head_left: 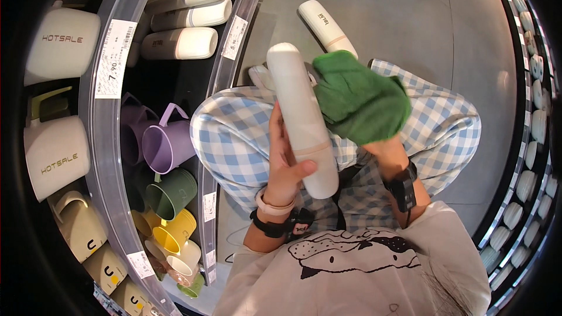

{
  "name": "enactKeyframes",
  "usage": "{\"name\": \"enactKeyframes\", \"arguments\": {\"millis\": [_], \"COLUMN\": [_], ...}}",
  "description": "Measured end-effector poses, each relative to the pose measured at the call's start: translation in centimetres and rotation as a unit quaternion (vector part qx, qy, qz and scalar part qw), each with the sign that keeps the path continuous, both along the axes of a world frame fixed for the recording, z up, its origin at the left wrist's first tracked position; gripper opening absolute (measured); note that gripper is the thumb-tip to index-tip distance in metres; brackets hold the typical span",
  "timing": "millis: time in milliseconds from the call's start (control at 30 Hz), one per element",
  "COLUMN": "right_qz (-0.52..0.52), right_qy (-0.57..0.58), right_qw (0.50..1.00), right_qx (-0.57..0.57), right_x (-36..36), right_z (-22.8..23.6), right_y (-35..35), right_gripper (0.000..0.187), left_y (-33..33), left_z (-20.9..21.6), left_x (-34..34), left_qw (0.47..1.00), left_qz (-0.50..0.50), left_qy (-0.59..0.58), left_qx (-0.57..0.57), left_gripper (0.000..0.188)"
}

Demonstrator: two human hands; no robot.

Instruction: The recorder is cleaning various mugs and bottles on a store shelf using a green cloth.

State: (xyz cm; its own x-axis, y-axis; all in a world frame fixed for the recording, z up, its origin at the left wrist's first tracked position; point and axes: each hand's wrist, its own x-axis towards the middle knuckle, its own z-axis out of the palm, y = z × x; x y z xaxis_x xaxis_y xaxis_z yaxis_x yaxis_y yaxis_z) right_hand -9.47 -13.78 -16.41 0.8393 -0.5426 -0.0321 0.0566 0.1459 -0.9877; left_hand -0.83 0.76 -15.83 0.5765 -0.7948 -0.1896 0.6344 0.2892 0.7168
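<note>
The white bottle (300,117) is held over the lap (234,129), beyond the shelf's (250,6) right edge, pinched by the left hand (285,161) between thumb and fingers. The right hand's (383,148) grip cannot be told beneath the green cloth (363,96). Firm support and flat, light cloth strokes are advised.

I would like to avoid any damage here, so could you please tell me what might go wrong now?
Only the left hand visibly grips the long white case, near its banded end, so it might slip or tip. The second white case lies on the floor beyond the green cloth and could perhaps roll. The left knee looks close to the purple mug, so a shift could knock it.
</note>
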Motion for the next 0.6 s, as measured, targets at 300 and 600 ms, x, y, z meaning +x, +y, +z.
{"name": "enactKeyframes", "arguments": {"millis": [300, 600], "right_qz": [0.090, -0.040], "right_qy": [0.007, 0.083], "right_qw": [0.990, 0.985], "right_qx": [-0.108, -0.146], "right_x": [5.2, 8.9], "right_z": [2.7, 1.7], "right_y": [2.2, -1.6], "right_gripper": [0.087, 0.028], "left_y": [-0.8, -1.5], "left_z": [1.2, 0.0], "left_x": [-0.2, -0.9], "left_qw": [0.986, 0.965], "left_qz": [0.003, 0.024], "left_qy": [-0.156, -0.237], "left_qx": [0.057, 0.107], "left_gripper": [0.104, 0.103]}}
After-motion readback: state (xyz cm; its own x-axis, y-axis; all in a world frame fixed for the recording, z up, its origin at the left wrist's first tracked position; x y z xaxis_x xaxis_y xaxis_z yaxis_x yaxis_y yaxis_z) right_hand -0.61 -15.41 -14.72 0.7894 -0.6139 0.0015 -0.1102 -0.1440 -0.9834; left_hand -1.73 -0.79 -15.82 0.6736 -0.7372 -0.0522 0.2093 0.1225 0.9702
